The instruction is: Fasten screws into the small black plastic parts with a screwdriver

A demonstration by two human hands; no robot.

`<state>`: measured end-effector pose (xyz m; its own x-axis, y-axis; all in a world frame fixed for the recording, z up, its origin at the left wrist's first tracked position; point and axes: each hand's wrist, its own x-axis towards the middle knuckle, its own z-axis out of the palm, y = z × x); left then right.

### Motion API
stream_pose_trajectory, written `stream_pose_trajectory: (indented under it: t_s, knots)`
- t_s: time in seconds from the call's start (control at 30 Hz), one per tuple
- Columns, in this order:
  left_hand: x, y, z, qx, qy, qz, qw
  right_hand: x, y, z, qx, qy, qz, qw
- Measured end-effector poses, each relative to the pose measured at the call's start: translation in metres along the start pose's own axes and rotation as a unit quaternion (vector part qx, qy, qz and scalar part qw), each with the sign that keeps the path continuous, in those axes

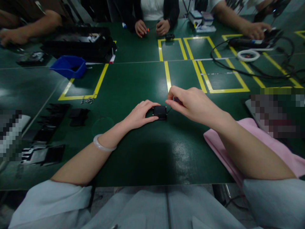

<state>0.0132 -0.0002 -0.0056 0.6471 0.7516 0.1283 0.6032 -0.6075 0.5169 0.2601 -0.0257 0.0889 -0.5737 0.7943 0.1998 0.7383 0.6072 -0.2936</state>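
A small black box-shaped part (159, 112) lies on the green table in front of me. My left hand (140, 115) grips it from the left, thumb on the near side and fingers on the far side. In my closed right hand (188, 103) is a screwdriver (177, 100) with a dark handle, mostly hidden by the fingers. Its thin shaft slants down and left to the part's right side; whether the tip touches cannot be made out. Small screws (88, 100) lie loose to the left, near several black parts (78, 116).
A blue bin (69, 66) and a long black tray (78, 44) stand at the back left. Pink cloth (247, 133) lies under my right forearm. Black cables (252, 68) and a white ring-shaped roll (248, 55) are at the right. Other people's hands (163, 27) work across the table.
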Motion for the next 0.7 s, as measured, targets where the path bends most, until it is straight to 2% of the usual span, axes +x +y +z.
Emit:
stream_pose_trajectory:
  t_s: [0.43,0.7]
  knots:
    - [0.0005,0.0001,0.0002,0.004,-0.001,-0.004,1.0,-0.0007,-0.0028,0.0003,-0.022,0.008,-0.003,1.0]
    - [0.0006,0.0003,0.0004,-0.002,0.001,0.002,1.0,-0.0014,-0.003,0.0,0.0,0.011,-0.01,1.0]
